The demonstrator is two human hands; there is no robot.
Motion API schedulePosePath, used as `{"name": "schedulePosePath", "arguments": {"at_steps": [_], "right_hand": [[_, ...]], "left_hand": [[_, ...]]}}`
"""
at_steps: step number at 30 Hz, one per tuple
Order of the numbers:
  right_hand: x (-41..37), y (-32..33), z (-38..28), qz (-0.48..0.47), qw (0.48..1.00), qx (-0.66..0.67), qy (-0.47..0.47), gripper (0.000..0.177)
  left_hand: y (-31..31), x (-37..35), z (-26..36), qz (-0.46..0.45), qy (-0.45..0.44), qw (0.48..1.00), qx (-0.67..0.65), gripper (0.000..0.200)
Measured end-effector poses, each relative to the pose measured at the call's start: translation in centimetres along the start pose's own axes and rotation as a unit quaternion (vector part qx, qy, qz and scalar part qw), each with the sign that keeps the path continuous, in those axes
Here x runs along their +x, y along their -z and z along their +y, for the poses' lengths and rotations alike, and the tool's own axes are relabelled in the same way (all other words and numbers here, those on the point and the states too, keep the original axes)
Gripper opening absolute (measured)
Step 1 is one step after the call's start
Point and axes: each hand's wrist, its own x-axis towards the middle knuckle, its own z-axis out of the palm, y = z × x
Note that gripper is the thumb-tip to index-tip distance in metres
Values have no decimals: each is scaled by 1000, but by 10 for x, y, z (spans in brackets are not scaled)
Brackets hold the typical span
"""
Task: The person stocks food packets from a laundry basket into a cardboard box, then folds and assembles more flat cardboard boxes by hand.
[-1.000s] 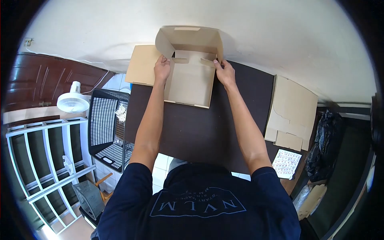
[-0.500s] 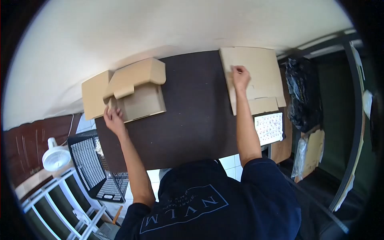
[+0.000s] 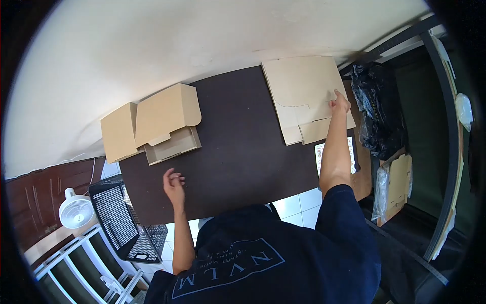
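Observation:
A dark brown table (image 3: 243,152) fills the middle of the view. A folded cardboard box (image 3: 169,126) with its lid partly down sits at the table's left, on a flat cardboard piece (image 3: 117,133). My left hand (image 3: 173,183) hovers over the table's near left part, fingers loosely curled, holding nothing. My right hand (image 3: 339,103) rests on a stack of flat unfolded cardboard blanks (image 3: 304,96) at the table's right, fingertips gripping the top sheet's right part.
A black mesh basket (image 3: 119,215) and a white fan (image 3: 76,210) stand to the left below the table, with a white rack (image 3: 76,273). Black plastic bags (image 3: 379,111) and more cardboard (image 3: 397,182) lie on the right. A printed sheet (image 3: 320,152) peeks out beside my right arm.
My left hand let go of the folded box and drew back toward me. My right hand slid further right across the flat blanks. The box lid has settled lower.

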Motion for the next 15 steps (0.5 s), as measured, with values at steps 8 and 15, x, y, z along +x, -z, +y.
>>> {"name": "schedulePosePath", "arguments": {"at_steps": [8,15], "right_hand": [[50,-16,-4,-181,980,86,-3,33],[-77,38,-92,-323,920,205,88,37]], "left_hand": [[-49,-17,23,-162,68,984,22,18],[-115,3,61,-298,21,946,125,30]]}}
